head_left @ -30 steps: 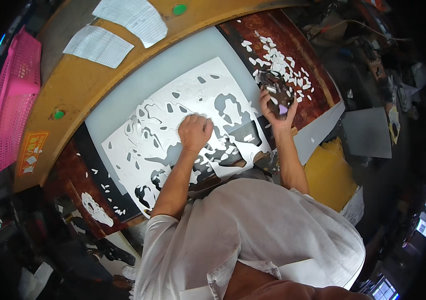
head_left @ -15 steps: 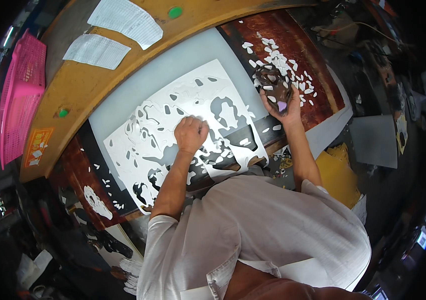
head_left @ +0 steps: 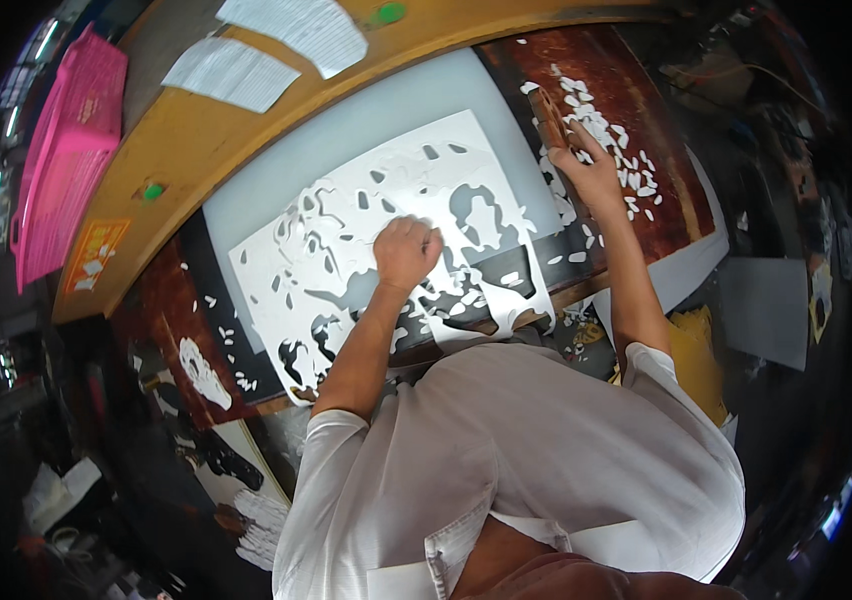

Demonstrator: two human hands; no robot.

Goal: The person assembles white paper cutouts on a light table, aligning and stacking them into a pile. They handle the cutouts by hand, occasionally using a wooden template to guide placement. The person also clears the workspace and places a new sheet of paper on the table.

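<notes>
L hand (head_left: 408, 252) curled on cut white sheet (head_left: 488, 162); can't tell if gripping. R hand (head_left: 594, 178) clamped on brown tool (head_left: 548, 120), nr white pcs (head_left: 587, 113).

The right hand (head_left: 594, 172) has moved toward the far edge of the surface (head_left: 678, 180) and turned over: its back now faces up, where earlier its open palm cradled the brown hollow tool (head_left: 549, 120) from beneath. The tool is tipped from its open, hollow face onto its side, showing a narrow brown wall. The white and purple pieces inside it are hidden from view. Loose white pieces (head_left: 561, 197) now show beside the wrist, where the tool blocked them.
</notes>
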